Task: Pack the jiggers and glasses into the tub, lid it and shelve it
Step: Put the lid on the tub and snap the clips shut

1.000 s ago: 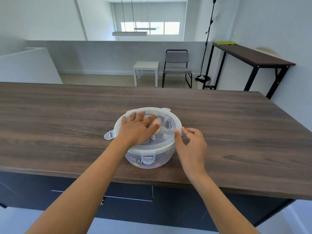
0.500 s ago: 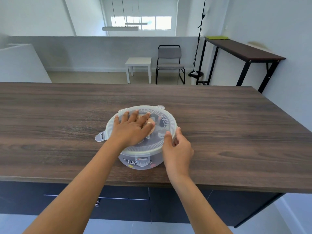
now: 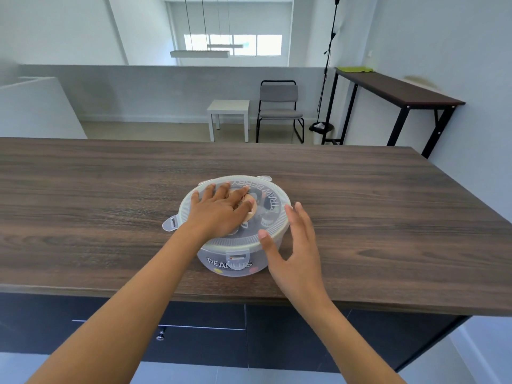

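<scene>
A round translucent tub [image 3: 219, 266] printed "PEANUTS" stands near the front edge of the dark wooden counter [image 3: 374, 217]. Its clear lid [image 3: 273, 202] sits on top, with side tabs sticking out and one front tab folded down. Dark shapes of jiggers and glasses show dimly through the lid. My left hand [image 3: 219, 210] lies flat on the lid, fingers spread. My right hand [image 3: 295, 248] is at the tub's right side, fingers apart, thumb tip touching the lid rim, holding nothing.
Dark cabinet drawers with a small knob [image 3: 160, 335] sit below the counter. Beyond it are a white side table [image 3: 230, 106], a grey chair [image 3: 279, 103] and a tall dark console table [image 3: 393, 90] against the right wall.
My right hand has let go of the lid rim and spread its fingers, drawing slightly right. My left hand stays flat on the lid. The view has shifted a little.
</scene>
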Tool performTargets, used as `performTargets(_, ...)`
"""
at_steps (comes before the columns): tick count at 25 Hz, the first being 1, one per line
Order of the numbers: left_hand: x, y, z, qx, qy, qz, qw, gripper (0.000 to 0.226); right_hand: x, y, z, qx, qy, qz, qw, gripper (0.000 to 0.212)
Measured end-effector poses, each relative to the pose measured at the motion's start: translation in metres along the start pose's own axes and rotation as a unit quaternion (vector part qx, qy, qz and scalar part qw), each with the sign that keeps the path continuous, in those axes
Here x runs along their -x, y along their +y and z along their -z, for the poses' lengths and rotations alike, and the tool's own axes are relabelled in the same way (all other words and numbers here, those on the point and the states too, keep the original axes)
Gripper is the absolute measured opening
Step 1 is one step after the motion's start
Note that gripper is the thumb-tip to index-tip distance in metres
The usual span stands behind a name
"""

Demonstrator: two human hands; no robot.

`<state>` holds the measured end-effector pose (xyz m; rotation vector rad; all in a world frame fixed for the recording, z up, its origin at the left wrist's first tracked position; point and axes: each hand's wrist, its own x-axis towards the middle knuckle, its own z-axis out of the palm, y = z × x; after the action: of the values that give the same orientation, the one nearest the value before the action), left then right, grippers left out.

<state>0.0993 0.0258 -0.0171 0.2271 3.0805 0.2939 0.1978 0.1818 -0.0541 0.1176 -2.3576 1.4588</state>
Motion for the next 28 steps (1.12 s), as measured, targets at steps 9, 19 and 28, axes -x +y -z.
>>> performTargets(9, 0.001, -0.023, 0.012, -0.034, -0.002, -0.015, 0.999, 0.051, -0.022, -0.008, 0.006, 0.213, -0.191, 0.285, 0.915, 0.050)
performTargets(19, -0.004, -0.027, 0.006, -0.030, -0.012, -0.023, 0.999, 0.052, -0.024, 0.002, -0.003, 0.241, -0.084, 0.384, 0.887, 0.036)
performTargets(28, -0.008, -0.029, 0.004, -0.030, -0.016, -0.024, 0.999, 0.052, -0.026, 0.008, -0.003, 0.278, -0.070, 0.443, 0.850, 0.039)
